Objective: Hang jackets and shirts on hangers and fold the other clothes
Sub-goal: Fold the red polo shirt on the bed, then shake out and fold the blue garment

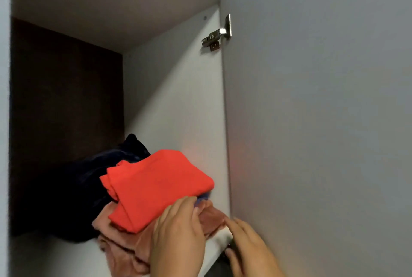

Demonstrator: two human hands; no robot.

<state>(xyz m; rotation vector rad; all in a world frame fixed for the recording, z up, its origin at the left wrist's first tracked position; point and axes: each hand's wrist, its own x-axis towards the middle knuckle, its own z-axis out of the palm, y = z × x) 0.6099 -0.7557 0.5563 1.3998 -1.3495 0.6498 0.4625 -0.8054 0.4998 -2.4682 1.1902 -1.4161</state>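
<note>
My left hand (pixel 178 232) lies flat, fingers straight, steadying the folded red-orange cloth (pixel 156 185) on the pink velvet pile (pixel 124 247); right hand (pixel 247 245) rests loosely uncurled on the white shelf edge (pixel 219 243), gripping nothing.

The folded red garment (pixel 156 187) at lower centre is smooth matt cloth; the pink one (pixel 124 247) beneath looks soft and velvety. The dark garment (pixel 73 192) at left has a faint sheen. The wardrobe door (pixel 323 120) is matt, smooth board; its hinge (pixel 217 35) is shiny metal.
</note>
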